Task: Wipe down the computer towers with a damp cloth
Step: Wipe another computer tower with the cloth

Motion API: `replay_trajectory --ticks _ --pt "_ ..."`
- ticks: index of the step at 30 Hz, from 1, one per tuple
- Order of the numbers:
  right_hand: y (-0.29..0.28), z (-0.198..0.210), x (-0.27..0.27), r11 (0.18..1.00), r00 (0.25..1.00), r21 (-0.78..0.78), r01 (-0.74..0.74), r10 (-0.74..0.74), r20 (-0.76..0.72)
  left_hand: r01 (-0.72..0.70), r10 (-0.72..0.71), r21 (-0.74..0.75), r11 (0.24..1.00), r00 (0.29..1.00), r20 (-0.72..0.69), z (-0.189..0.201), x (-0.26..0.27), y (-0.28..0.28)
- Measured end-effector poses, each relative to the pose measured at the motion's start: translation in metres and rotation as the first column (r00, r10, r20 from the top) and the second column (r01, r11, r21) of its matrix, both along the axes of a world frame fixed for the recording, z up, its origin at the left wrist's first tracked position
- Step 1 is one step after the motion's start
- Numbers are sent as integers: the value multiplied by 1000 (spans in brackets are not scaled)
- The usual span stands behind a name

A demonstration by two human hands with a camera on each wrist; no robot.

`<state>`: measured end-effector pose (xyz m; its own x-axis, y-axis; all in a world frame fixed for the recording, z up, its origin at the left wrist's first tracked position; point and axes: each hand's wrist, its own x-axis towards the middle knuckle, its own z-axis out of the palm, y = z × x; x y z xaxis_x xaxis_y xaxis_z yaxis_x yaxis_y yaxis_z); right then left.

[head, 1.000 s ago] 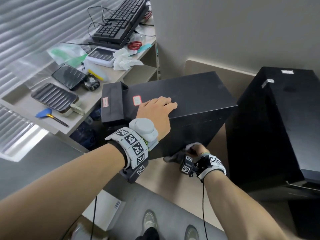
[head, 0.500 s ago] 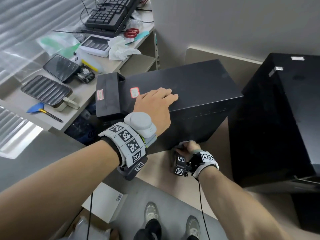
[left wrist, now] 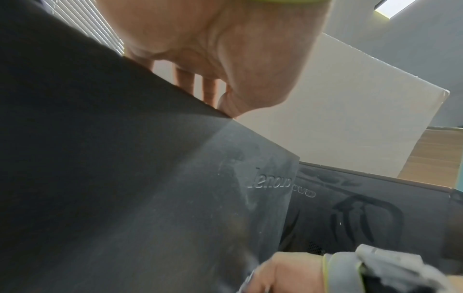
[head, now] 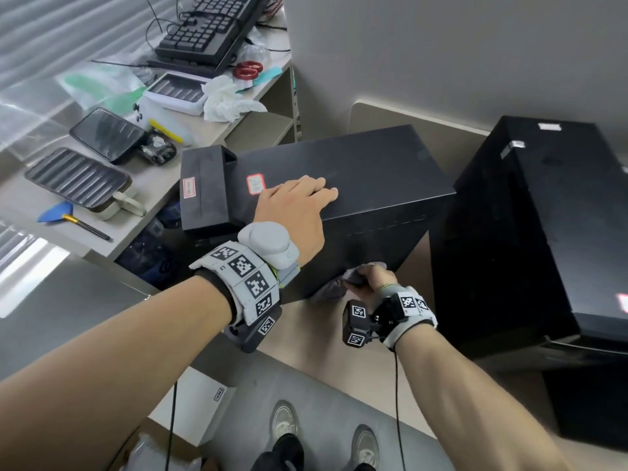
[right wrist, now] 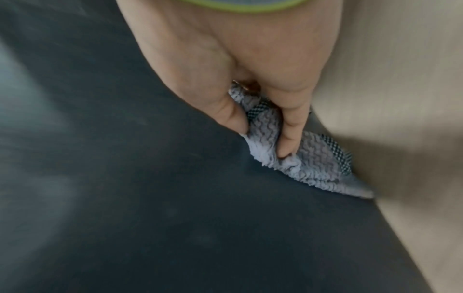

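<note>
Computer tower, nearer unit (head: 343, 171): black case on a pale wooden platform (head: 339, 338), its broad top panel facing up, one side panel facing the person. That side panel is dusty and smeared, with a raised "lenovo" mark visible in the left wrist view. A red-bordered sticker (head: 255, 183) sits on the top panel near the left end. A smaller black box (head: 204, 192) with its own red-bordered label lies against the tower's left end.

Left hand (head: 295, 212): laid palm-down on the tower's top panel, fingers straight and together, pressing on it, holding nothing.

Right hand (head: 372, 283): low against the tower's near side panel, close to its bottom right corner. Thumb and fingers (right wrist: 291, 128) are curled round the cloth.

Cloth (right wrist: 308, 158): grey, ribbed pile with a checked trim, bunched in the right hand and touching the side panel where it meets the platform.

Second computer tower (head: 543, 232): black, taller, just right of the first, untouched.

Desk (head: 190, 154), far left: black keyboard (head: 207, 28), red scissors (head: 249, 70), crumpled white tissue (head: 224, 100), two dark ribbed trays (head: 76, 178), a blue-bladed tool (head: 57, 212).

Floor, near: white box (head: 200, 406) and the person's two shoes (head: 285, 419).
</note>
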<state>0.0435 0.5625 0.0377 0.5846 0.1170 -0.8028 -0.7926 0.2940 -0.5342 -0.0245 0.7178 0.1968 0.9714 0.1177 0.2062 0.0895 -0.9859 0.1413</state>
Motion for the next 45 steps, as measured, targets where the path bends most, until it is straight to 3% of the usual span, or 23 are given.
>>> replay_trajectory --ticks 4,7,8,10,13,15,16,18,20,25,29,36,39,41,43,45 --pt "-8 51 12 986 989 102 131 -137 56 -7 7 -14 1000 1000 -10 -5 0 0" --pt "-22 105 14 957 973 277 90 -144 183 -13 12 -46 999 1000 -21 -6 -1 -2" --pt "-27 115 15 970 943 218 103 -165 290 -11 10 -50 999 1000 -27 -5 0 -2" --pt "-38 150 14 978 937 183 102 -156 312 -13 10 -52 999 999 -46 -2 1 -4" --pt "-55 172 20 996 867 17 87 -84 491 -16 10 -53 998 993 -114 4 3 -5" --pt "-65 178 22 970 770 -221 103 63 635 -9 1 -43 999 983 -181 13 3 -7" --pt "-69 180 26 917 713 -380 125 183 677 -9 0 -41 999 977 -215 18 3 -6" --pt "-74 185 31 777 652 -608 163 377 658 -33 16 -55 998 959 -284 26 2 -4" --pt "-78 188 36 704 635 -694 151 469 614 -77 59 -52 996 954 -293 33 -3 -3" --pt "-77 184 44 683 669 -729 35 526 525 -278 249 -73 958 929 -273 44 -38 -2" --pt "-75 176 45 681 676 -732 19 531 511 -499 437 -167 850 846 -305 39 -70 7" --pt "-81 174 31 644 649 -765 -3 583 489 -700 622 -196 687 705 -340 34 -76 4" --pt "-86 169 21 602 577 -796 -62 673 464 -694 629 -157 702 709 -319 34 -79 8" --pt "-89 172 19 511 514 -858 -52 750 416 -663 606 -155 732 738 -297 31 -82 13" --pt "-82 180 17 418 433 -906 72 805 406 -624 574 -168 763 775 -265 30 -85 22" --pt "-66 191 10 329 304 -927 181 878 370 -603 555 -189 775 793 -251 27 -87 25"
